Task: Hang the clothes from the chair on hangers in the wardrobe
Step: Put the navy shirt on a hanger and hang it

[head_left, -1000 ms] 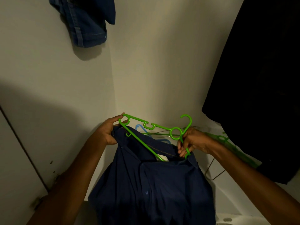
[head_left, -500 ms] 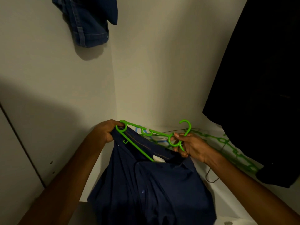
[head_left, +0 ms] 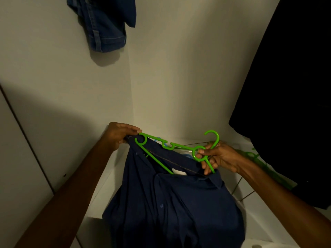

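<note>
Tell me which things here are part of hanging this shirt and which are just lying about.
In use: green hanger, navy shirt, left hand, right hand.
Lying about: spare hangers, hung denim garment, hung black garment.

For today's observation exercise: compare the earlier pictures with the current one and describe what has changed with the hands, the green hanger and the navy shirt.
The right hand shifted its grip on the green hanger, from the arm below the ring to the ring at the hook's base. The left hand keeps pinching the navy shirt at the hanger's left end. The denim garment and black garment hang as before.
</note>
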A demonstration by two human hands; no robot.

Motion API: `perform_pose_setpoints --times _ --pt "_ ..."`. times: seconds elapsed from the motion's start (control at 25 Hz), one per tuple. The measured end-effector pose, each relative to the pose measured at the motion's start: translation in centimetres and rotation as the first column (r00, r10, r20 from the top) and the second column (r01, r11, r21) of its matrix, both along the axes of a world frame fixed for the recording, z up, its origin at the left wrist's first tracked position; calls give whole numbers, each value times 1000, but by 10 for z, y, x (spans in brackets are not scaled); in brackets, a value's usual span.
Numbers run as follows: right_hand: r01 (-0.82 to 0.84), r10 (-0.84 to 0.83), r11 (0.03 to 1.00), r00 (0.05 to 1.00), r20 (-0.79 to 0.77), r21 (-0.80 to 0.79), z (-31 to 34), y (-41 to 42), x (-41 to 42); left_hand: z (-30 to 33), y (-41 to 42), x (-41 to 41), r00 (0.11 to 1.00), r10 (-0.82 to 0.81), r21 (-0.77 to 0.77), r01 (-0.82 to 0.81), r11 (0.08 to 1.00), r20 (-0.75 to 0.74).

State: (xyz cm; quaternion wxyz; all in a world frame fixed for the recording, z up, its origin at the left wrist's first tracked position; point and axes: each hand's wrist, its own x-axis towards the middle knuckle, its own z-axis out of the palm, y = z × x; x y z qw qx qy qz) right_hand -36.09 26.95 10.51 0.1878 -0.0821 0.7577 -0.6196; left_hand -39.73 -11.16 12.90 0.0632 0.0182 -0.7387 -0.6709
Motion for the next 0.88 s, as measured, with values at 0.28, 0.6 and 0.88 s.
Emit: perform_pose_setpoints --times 0.28,0.6,0.88 --pt "-204 206 942 978 22 267 -14 -38 5 18 44 6 907 27 -209 -125 970 -420" --pt "312 -277 934 940 -199 175 -28 -86 -68 -4 120 16 807 235 -97 -339 936 -542" --pt "310 -252 906 942 -220 289 -57 -110 -102 -121 117 6 962 186 -21 -194 981 -202"
